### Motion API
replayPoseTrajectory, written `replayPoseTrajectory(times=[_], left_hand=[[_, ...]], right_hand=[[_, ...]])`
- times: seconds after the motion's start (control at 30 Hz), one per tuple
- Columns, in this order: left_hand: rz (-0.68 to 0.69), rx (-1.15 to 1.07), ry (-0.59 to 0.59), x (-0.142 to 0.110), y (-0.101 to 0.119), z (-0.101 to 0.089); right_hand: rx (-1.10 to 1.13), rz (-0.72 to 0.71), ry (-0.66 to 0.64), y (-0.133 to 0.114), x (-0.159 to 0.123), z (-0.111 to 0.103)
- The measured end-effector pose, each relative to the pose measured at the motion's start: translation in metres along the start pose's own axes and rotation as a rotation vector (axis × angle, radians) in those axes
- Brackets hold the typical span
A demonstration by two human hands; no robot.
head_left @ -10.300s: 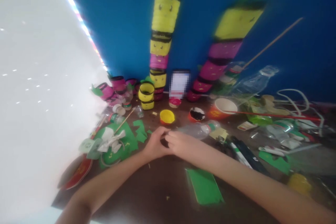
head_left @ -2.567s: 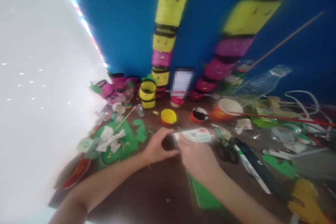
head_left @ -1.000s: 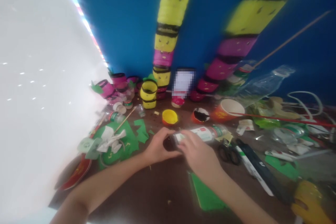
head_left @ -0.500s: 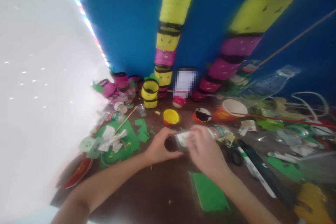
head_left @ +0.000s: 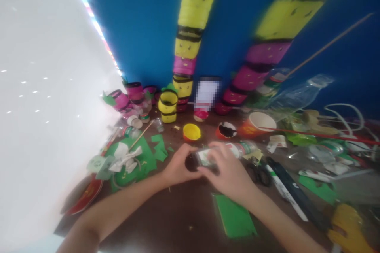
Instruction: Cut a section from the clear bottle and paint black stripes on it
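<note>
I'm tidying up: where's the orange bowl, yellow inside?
In the head view, the yellow-lined bowl sits near the centre, just beyond the left hand, left of the black-smeared orange bowl.

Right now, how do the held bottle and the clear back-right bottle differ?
The held bottle shows a white label; the clear bottle shows none. The held bottle is between the left hand and right hand; the clear bottle is in neither. Both have transparent parts.

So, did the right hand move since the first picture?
Yes, the right hand moved right: from nearly below the yellow-filled cup to below the black-filled cup in the picture.
</note>
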State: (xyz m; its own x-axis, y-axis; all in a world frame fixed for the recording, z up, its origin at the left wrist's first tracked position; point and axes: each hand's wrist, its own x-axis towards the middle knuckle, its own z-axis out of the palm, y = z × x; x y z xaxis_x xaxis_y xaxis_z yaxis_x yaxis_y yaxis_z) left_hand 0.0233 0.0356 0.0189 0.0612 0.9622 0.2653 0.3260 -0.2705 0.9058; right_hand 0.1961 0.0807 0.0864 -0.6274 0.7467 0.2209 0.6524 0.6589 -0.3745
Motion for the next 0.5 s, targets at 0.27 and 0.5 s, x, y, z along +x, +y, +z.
replayPoseTrajectory(times=[0.27,0.5], left_hand=[[-0.016,0.004,-0.009,0.001,0.003,-0.001],[-0.021,-0.016,-0.016,0.002,0.0,-0.001]], right_hand=[[0.132,0.001,-0.056,0.002,0.004,0.001],[-0.08,0.018,0.053,0.002,-0.004,0.02]])
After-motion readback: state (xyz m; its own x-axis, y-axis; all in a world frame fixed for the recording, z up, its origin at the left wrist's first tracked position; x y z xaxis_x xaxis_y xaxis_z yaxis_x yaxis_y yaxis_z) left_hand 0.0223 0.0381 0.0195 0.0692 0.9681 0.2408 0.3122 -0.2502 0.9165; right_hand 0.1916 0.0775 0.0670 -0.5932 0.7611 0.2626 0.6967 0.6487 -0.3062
